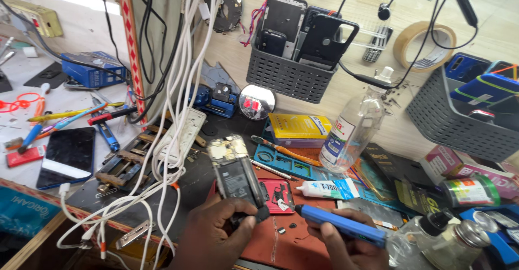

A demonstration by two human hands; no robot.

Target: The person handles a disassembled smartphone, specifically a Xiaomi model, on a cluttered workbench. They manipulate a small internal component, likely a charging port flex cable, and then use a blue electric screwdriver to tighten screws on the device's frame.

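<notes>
The opened phone (pixel 236 174), its back cover off, sits in my left hand (pixel 216 232) just above the red work mat (pixel 281 237). Its long axis runs nearly up and down in my view, tilted slightly: the top end with the bare circuit board and metal shields points away from me and a little to my left, toward the white power strip (pixel 184 135), while the bottom end is buried in my grip. The dark battery fills its middle. My left fingers are curled closed around the lower end, thumb pressed across the bottom edge.

My right hand (pixel 351 245) is wrapped shut around a blue electric screwdriver (pixel 340 225). It lies almost level, tip pointing left toward the phone's lower right corner, near it, though I cannot tell whether it touches.

Just behind the tip, a small red tray (pixel 278 196) with loose parts rests on the mat, beside a white glue tube (pixel 319 189). A clear plastic bottle (pixel 351 135) stands farther back, next to a yellow box (pixel 300 127). Two small glass bottles (pixel 448 237) stand close by my right wrist. On the wall, a grey basket (pixel 286 75) holds phone shells, and a tape roll (pixel 424 45) hangs to its right. Another phone with a dark screen (pixel 66 156) lies flat well off to my left.
</notes>
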